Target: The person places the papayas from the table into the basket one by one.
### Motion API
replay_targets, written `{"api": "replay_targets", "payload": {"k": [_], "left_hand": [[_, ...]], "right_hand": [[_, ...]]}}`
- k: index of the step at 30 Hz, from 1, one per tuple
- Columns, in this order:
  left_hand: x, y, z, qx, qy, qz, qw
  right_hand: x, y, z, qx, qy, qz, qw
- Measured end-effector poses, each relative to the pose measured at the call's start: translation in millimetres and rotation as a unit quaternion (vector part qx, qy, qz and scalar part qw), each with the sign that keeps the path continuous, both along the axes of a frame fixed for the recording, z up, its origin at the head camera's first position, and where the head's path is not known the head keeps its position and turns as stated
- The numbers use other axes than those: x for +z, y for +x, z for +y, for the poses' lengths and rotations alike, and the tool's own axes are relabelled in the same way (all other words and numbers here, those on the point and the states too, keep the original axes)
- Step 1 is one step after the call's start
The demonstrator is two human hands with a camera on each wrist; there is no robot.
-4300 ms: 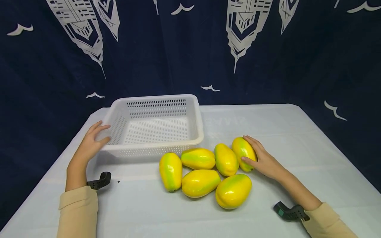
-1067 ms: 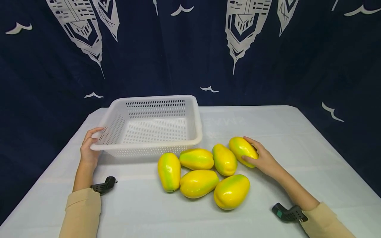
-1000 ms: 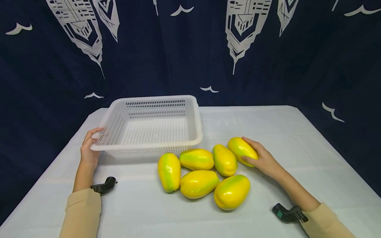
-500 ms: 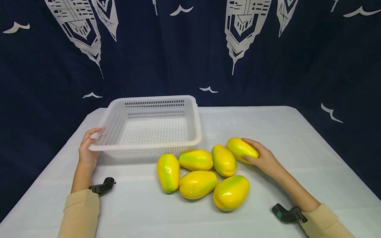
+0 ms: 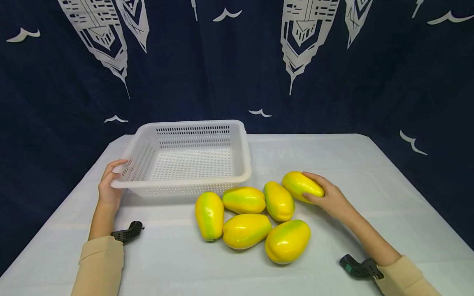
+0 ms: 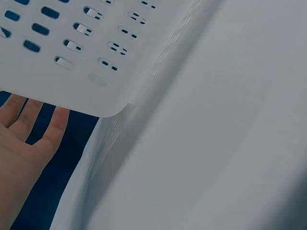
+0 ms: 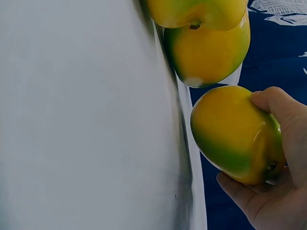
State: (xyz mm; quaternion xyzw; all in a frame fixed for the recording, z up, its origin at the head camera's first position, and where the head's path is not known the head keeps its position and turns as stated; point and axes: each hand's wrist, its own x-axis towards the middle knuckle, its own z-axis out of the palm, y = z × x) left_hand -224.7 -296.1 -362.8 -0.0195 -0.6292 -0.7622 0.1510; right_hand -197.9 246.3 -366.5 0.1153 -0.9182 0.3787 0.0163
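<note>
My left hand grips the left rim of a white perforated plastic basket. In the left wrist view, fingers of that hand reach under the basket's edge. At the right end of a cluster of yellow-green papayas, my right hand holds one papaya between thumb and fingers. The right wrist view shows this held papaya with its stem end toward the palm. Beside it lies another papaya; several more, such as the front papaya, rest close together before the basket.
A white cloth covers the table. Behind it hangs a dark blue curtain with white prints. A black wrist device is on the left wrist, and another black device on the right.
Since the oldest frame, my left hand has lowered onto the basket's rim and gripped it. The papaya in my right hand has turned from upright to slanting. In the last second little has moved.
</note>
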Motion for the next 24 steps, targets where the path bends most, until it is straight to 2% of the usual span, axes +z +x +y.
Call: {"api": "replay_targets", "payload": {"k": [8, 14, 24], "left_hand": [[0.5, 1.0, 0.0, -0.005, 0.007, 0.000, 1.0000], [-0.7, 0.8, -0.7, 0.001, -0.011, -0.011, 0.9999], [-0.9, 0.7, -0.5, 0.004, -0.014, -0.016, 0.9998]], "right_hand": [[3.9, 1.6, -0.7, -0.003, -0.002, 0.005, 1.000], [9.6, 4.7, -1.6, -0.004, 0.001, 0.013, 1.000], [21.8, 9.1, 0.5, -0.010, 0.000, 0.026, 1.000]]}}
